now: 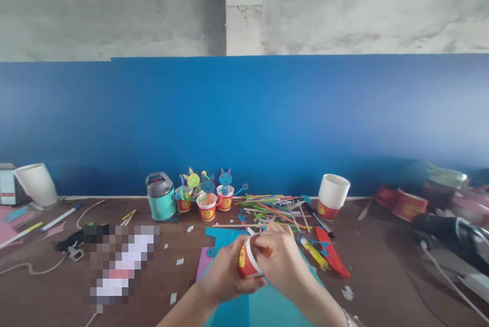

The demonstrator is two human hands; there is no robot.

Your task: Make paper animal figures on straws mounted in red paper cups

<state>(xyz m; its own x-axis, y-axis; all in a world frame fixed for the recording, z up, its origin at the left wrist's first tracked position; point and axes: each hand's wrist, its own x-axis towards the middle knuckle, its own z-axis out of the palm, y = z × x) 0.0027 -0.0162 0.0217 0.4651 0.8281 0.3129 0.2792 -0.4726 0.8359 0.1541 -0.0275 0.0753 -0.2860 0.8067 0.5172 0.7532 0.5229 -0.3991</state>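
Observation:
My left hand (225,271) is wrapped round a red and white paper cup (250,261) with a yellow emblem, tilted with its mouth toward my right hand. At that mouth, the fingers of my right hand (280,255) are bent in and closed, partly inside the rim. A bit of orange shows by them, but whatever they grip is hidden. Under both hands lie blue and teal paper sheets (267,306), with a purple sheet (204,261) at the left. Just beyond my hands is a thin stick (233,225).
Behind stand several small cups with paper cat figures (207,205), a teal lidded container (162,202) and stacked white cups (333,192). Colored strips (275,207) lie in a heap. Right of my hands are a yellow tube (315,254) and red piece (332,253). A blue partition (244,123) rises behind.

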